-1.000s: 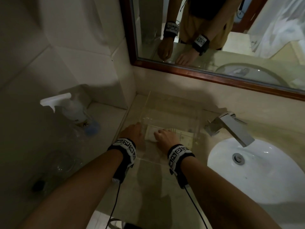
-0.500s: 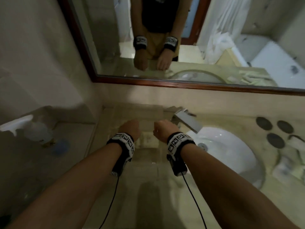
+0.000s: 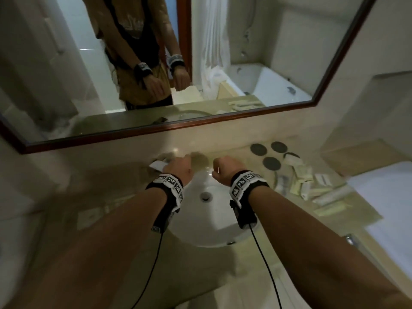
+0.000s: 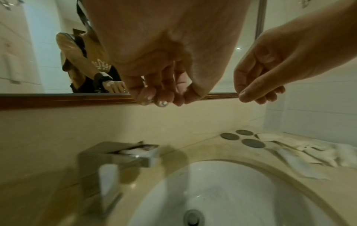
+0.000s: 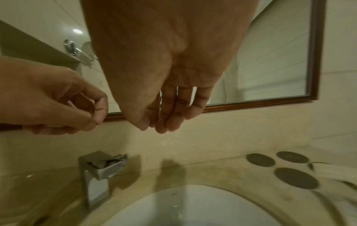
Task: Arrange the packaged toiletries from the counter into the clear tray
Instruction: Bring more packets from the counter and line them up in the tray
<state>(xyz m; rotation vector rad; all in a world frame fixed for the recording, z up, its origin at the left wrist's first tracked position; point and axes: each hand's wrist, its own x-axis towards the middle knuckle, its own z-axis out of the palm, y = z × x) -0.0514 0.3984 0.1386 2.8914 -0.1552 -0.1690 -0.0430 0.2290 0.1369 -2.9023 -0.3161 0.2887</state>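
Beige surface (image 3: 223, 275) around white sink (image 3: 214, 228), mirror (image 3: 200, 63) above. Packets (image 3: 301, 181) heaped right of sink. Left hand (image 3: 178, 169), right hand (image 3: 224, 169) fingers loosely curled, empty. Tray not discernible; blur.

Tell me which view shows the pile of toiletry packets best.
Head view: the toiletry packets lie spread on the counter right of the sink. Left wrist view catches them at its right edge, blurred; right wrist view shows only a blurred sliver.

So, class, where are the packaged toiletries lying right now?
In the head view, the packaged toiletries lie heaped on the counter, right of the sink, beside three dark discs.
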